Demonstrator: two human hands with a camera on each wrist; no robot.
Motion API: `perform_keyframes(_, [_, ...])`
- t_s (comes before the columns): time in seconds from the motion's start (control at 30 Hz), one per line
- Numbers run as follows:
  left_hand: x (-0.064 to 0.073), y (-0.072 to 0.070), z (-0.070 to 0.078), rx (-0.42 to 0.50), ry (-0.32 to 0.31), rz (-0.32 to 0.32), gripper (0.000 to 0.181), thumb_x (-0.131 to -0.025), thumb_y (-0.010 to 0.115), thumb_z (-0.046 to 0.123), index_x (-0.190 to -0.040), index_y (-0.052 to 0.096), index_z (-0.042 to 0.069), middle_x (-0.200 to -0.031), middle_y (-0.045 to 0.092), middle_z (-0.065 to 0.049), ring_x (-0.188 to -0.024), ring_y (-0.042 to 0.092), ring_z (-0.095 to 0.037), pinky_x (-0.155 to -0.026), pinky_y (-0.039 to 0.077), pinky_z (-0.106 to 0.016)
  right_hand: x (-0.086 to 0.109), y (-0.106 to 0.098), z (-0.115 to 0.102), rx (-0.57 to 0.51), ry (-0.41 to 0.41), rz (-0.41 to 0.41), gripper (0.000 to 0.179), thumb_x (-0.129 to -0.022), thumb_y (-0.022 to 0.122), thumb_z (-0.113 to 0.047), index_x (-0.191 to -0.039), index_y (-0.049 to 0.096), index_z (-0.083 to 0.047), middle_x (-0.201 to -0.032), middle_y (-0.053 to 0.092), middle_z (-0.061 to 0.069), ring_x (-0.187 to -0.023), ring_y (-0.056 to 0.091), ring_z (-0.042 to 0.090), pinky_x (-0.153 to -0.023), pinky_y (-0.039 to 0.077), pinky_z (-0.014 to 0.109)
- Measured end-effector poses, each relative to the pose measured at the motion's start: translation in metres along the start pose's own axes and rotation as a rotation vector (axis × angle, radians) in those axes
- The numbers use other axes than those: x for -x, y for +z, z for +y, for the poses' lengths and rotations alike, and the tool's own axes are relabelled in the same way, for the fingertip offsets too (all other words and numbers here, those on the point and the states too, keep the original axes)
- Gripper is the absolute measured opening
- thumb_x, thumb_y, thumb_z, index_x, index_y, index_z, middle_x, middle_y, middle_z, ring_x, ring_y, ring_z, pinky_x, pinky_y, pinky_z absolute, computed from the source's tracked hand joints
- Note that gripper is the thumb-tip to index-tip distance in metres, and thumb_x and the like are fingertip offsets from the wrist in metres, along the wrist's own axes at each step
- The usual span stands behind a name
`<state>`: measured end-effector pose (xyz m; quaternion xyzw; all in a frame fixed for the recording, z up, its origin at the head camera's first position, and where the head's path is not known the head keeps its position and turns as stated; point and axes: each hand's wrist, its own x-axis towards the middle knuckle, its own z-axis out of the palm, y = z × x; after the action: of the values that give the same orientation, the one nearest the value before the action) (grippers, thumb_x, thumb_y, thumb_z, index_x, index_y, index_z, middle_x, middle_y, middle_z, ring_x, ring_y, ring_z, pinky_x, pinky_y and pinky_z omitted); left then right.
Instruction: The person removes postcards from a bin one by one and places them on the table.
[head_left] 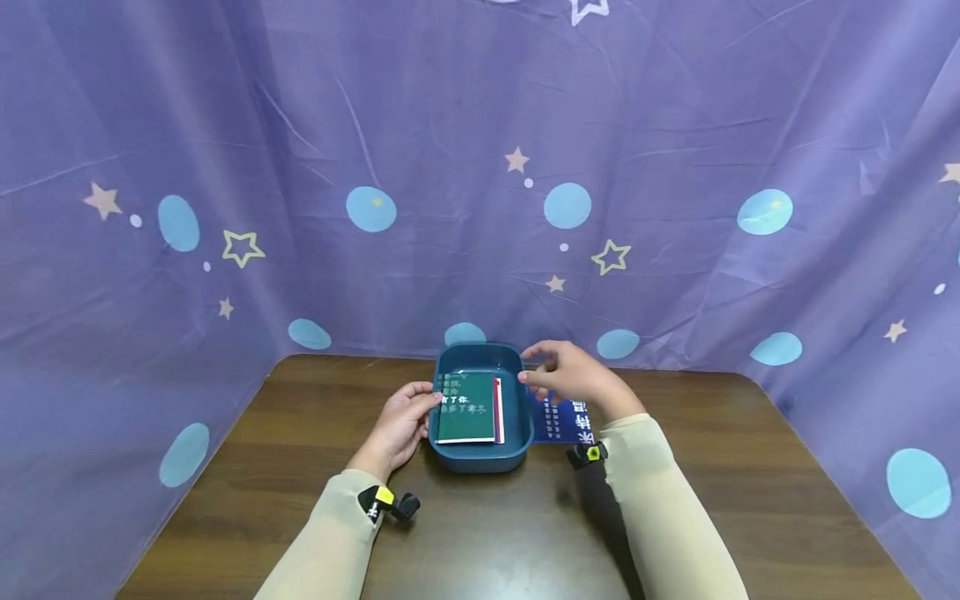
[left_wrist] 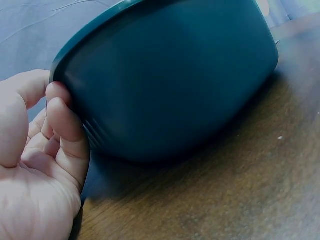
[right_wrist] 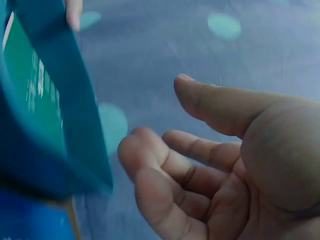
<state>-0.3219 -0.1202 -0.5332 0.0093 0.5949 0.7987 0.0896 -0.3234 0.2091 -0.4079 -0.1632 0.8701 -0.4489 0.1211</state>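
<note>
With our left hand (head_left: 396, 423) we gripped the left side of a blue basin (head_left: 480, 464) on a wooden table (head_left: 480, 550). Inside it lay a green booklet (head_left: 467, 423), red and white edges showing along its right side. We had our right hand (head_left: 576, 377) near the basin's right rim, fingers loosely bent, partly covering a blue printed sheet (head_left: 562, 423). Behind hung a purple star-patterned curtain (head_left: 457, 117).

I see purple cloth (head_left: 450, 108) with stars (head_left: 517, 160) and blue spots (head_left: 567, 206) across the upper frame; wooden table (head_left: 292, 442) below; glare (head_left: 487, 575) at bottom centre.
</note>
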Motion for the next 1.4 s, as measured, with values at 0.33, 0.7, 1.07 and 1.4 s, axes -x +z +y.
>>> perform_keyframes(0.33, [-0.002,-0.001,-0.002,0.010,0.004,-0.010,0.031,-0.111,0.068,0.005,-0.135,0.050,-0.001,-0.080,0.066,0.006,-0.055,0.049,-0.005,-0.048,0.044,-0.017,-0.046,0.044,-0.074,0.419,0.158,-0.072,0.060,-0.106,0.083,-0.035,-0.150,0.065,0.001,-0.096,0.078,0.012,-0.076,0.084,0.027,-0.072,0.071,0.039])
perform_keyframes(0.7, [0.001,0.003,0.004,0.004,0.012,-0.019,0.032,-0.111,0.066,0.005,-0.137,0.049,-0.003,-0.078,0.062,0.007,-0.055,0.048,-0.005,-0.049,0.044,-0.016,-0.093,0.075,-0.075,0.632,0.366,-0.142,0.053,-0.103,0.085,-0.045,-0.130,0.077,0.000,-0.098,0.086,0.015,-0.078,0.085,0.026,-0.077,0.072,0.040])
perform_keyframes(1.07, [0.001,0.000,0.002,0.026,0.014,-0.010,0.024,-0.111,0.065,0.003,-0.131,0.052,0.002,-0.077,0.061,0.008,-0.055,0.048,-0.004,-0.048,0.043,-0.016,-0.110,0.092,-0.048,0.697,0.407,-0.150,0.055,-0.092,0.093,-0.057,-0.121,0.085,-0.011,-0.102,0.083,0.003,-0.088,0.078,0.021,-0.097,0.069,0.043])
perform_keyframes(1.4, [0.001,0.001,0.003,0.028,0.008,-0.014,0.022,-0.110,0.067,0.004,-0.127,0.053,0.004,-0.077,0.063,0.008,-0.054,0.048,-0.004,-0.048,0.043,-0.016,-0.106,0.089,-0.046,0.642,0.422,-0.101,0.045,-0.090,0.100,-0.042,-0.115,0.081,-0.009,-0.094,0.080,0.006,-0.075,0.077,0.020,-0.076,0.069,0.038])
